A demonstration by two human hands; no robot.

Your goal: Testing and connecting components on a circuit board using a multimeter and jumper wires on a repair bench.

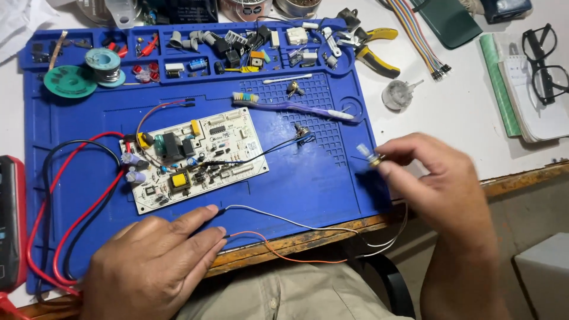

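Blurred, a small brass-and-clear component (368, 155) sits pinched in the right hand (438, 178), thin wires trailing.

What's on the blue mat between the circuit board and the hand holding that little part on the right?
In the head view, between the circuit board and the right hand lies bare blue mat, crossed only by a thin dark wire ending at a small component.

Blue mat (308, 178), white circuit board (237, 157) (yellow parts), purple toothbrush (290, 106).
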